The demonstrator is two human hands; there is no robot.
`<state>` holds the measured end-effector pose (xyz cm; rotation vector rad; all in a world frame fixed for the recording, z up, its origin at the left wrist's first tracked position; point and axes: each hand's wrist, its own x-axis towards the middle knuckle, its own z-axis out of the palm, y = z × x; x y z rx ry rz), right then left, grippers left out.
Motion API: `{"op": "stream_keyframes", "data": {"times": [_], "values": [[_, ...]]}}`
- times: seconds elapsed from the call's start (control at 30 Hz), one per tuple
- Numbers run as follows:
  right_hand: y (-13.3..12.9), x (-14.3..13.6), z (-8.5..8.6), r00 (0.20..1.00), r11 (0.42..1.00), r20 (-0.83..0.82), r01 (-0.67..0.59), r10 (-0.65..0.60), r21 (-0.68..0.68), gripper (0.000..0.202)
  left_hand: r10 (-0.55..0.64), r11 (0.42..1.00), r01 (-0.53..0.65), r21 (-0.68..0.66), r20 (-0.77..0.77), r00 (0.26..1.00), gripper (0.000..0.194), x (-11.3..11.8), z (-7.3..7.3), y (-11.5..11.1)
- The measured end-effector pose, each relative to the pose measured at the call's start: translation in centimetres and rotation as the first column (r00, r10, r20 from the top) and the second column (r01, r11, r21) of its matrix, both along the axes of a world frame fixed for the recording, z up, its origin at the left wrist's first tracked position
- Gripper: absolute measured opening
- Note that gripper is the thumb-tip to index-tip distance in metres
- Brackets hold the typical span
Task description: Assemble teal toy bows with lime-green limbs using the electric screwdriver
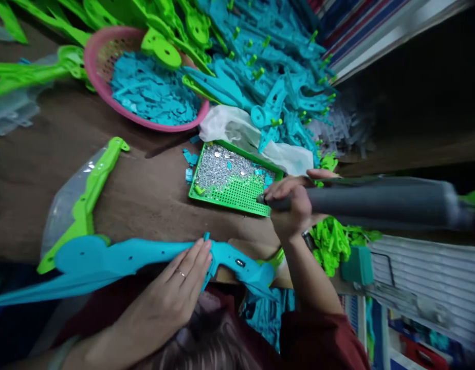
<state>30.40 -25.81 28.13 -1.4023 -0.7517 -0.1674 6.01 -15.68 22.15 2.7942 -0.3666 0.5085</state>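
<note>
A long blue plastic piece (141, 253) lies along the table's front edge. My left hand (179, 288), with a ring on it, rests on this piece near its raised fin, the fingers together and stretched out. My right hand (293, 203) is wrapped round a dark cylindrical power screwdriver (380, 201), whose tip points left over the green perforated tray (241, 198). Small silver screws (218, 167) and a few blue scraps lie in that tray. Left of it, a green piece with a clear plastic panel (87, 205) lies on the table.
A pink basket (145, 123) of blue chips stands at the back left. Behind the tray are a white plastic bag (237, 123) and a heap of blue parts (272, 67). Green parts (330, 244) are piled at the right. Clear plastic pieces (14, 113) lie at the far left.
</note>
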Motion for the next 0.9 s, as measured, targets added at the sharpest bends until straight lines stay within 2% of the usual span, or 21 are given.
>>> {"op": "stream_keyframes", "data": {"times": [0.13,0.27,0.4,0.53,0.67,0.8,0.9], "values": [[2.0,2.6,-2.5,0.994,0.994,-0.048,0.103,-0.101,0.033,0.01,-0.012,1.0,0.013,-0.025,0.046,0.999,0.051,0.0,-0.5,0.1],[2.5,3.6,-4.1,0.985,0.986,-0.081,0.156,-0.151,0.058,0.014,-0.02,0.998,0.023,-0.053,0.053,0.998,0.049,0.2,-0.8,-0.1],[2.3,3.6,-4.5,0.981,0.984,-0.085,0.178,-0.176,0.022,0.02,-0.05,0.992,0.059,-0.116,0.075,0.996,0.044,0.3,-0.6,-0.2],[2.2,3.5,-4.8,0.987,0.986,-0.081,0.147,-0.14,0.081,0.019,-0.051,0.989,0.064,-0.136,0.096,0.994,0.041,0.1,-0.8,-0.2],[2.6,3.8,-5.4,0.981,0.979,-0.085,0.183,-0.176,0.084,0.017,-0.054,0.988,0.075,-0.133,0.159,0.986,0.039,-0.4,-1.3,-0.3],[2.9,3.4,-4.5,0.973,0.97,-0.073,0.226,-0.22,0.087,0.013,-0.065,0.993,0.084,-0.085,0.206,0.976,0.035,-0.4,-1.4,0.0],[2.3,0.8,-2.0,0.979,0.974,-0.046,0.202,-0.198,0.105,0.01,-0.09,0.995,0.095,-0.012,0.216,0.972,0.031,-0.3,-1.1,0.4]]}}
